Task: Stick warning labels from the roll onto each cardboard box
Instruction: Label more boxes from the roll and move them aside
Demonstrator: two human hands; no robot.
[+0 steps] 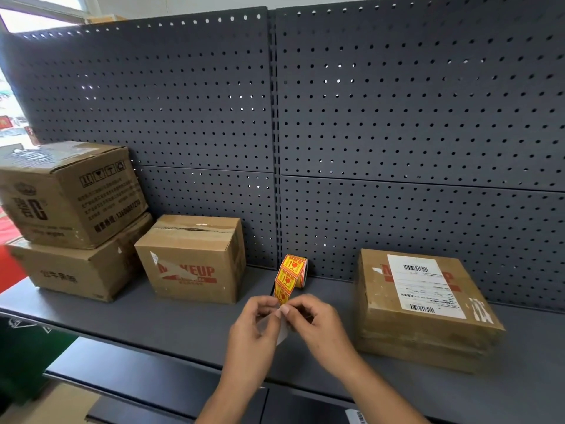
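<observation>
Dark grey perforated metal back panel fills the view from 9 to 3 o'clock. Dark grey metal shelf runs below it.

Four boxes on the shelf:
- Brown cardboard box with black print, 9 o'clock of frame, stacked on a wider brown cardboard box.
- Brown cardboard box with red lettering, 9 o'clock of the roll, taped top.
- Flat brown cardboard box, 3 o'clock of the roll, white shipping label on its top face.

Left hand and right hand meet at 6 o'clock of the roll, fingertips touching. Both pinch the free end of the label strip, thumb against forefinger.

Roll of yellow-and-red warning labels stands on edge on the shelf between the red-lettered box and the flat box, near the back panel. Its strip runs down to the hands.

White backing paper hangs below the pinch.
</observation>
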